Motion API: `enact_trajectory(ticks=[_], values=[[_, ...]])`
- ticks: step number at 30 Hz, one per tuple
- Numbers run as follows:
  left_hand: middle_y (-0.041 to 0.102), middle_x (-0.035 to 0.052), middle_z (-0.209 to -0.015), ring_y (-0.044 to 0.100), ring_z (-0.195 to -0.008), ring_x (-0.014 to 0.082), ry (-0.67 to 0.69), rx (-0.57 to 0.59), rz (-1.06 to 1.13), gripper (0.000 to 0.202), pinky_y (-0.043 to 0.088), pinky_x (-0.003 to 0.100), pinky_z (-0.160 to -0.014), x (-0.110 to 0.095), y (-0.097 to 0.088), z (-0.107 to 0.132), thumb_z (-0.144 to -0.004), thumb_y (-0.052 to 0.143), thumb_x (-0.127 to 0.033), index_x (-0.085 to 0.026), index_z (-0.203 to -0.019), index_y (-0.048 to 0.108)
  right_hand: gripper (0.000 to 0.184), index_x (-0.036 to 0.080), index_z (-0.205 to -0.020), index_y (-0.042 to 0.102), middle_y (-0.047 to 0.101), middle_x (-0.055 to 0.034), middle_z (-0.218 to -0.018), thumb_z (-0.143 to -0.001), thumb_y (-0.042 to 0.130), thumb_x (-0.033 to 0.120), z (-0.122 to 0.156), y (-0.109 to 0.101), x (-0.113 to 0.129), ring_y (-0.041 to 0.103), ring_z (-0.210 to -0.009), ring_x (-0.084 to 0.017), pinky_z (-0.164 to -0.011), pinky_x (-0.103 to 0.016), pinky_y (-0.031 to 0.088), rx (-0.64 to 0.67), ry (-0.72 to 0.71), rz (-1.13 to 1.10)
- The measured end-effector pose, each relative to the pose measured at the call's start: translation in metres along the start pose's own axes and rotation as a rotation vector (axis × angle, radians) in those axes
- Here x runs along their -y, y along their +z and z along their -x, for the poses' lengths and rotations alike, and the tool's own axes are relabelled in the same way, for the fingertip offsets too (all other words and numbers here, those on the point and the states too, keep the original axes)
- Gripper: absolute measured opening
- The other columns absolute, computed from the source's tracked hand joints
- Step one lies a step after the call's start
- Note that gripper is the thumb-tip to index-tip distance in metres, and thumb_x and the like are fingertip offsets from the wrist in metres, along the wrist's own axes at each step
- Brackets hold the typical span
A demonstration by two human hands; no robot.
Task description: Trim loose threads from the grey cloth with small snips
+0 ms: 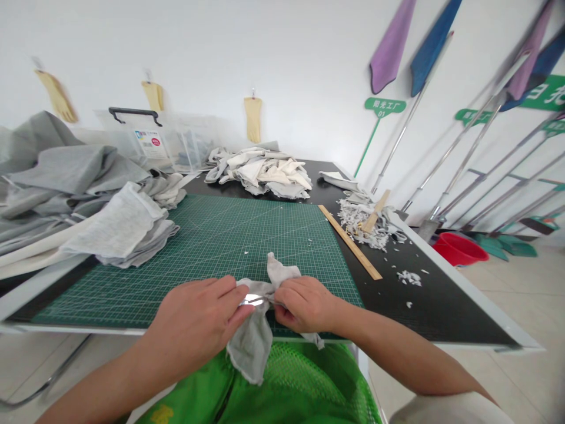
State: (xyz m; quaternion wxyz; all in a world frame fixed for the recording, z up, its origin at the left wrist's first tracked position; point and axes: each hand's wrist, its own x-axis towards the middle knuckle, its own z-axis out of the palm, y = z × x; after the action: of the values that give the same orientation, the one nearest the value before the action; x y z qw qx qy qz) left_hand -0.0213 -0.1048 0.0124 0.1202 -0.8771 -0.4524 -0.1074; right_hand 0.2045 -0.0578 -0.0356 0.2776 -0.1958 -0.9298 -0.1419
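Note:
Near the front edge of the green cutting mat (220, 229), my left hand (200, 312) pinches a strip of light grey cloth (252, 344) together with a shiny metal piece (254, 300). What kind of tool the metal is, I cannot make out. The fingers of my right hand (306, 303) are closed round the same cloth, a short way to the right. Between the hands the cloth is bunched up narrow. One end sticks up above my right fingers, and another hangs down over the table edge in front of a green mesh vest (304, 383).
Grey cloth (75, 168) is heaped at left, with a stack of cut pieces (132, 229) on the mat. Behind lie cream scraps (260, 171) and a clear box (150, 141). A wooden ruler (351, 242) and shredded bits (362, 224) lie right; a red basin (461, 248) is on the floor.

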Motion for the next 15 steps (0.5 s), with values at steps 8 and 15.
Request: enact_trajectory(ticks=[8,15], values=[[0.061,0.0021,-0.082,0.059,-0.074,0.0172,-0.006,0.028,0.015,0.026,0.041,0.032,-0.063,0.0000,0.0004,-0.0027,-0.091,0.040,-0.034,-0.024,-0.100,0.062,0.006,0.017,-0.077,0.051,0.056,-0.0001,-0.063,-0.081,0.046,0.018,0.0010,0.0011,-0.0006,0.049,-0.056,-0.012,-0.051,-0.024,0.035,0.005,0.002,0.002],[0.061,0.0014,-0.081,0.058,-0.073,0.0169,-0.004,0.039,0.021,0.027,0.040,0.033,-0.063,-0.0003,0.0013,-0.0032,-0.092,0.038,-0.034,-0.025,-0.100,0.062,0.006,0.017,-0.076,0.050,0.057,0.0004,-0.063,-0.080,0.046,0.018,-0.0007,-0.0017,-0.0001,0.049,-0.056,-0.012,-0.052,-0.023,0.035,-0.033,-0.005,-0.007]])
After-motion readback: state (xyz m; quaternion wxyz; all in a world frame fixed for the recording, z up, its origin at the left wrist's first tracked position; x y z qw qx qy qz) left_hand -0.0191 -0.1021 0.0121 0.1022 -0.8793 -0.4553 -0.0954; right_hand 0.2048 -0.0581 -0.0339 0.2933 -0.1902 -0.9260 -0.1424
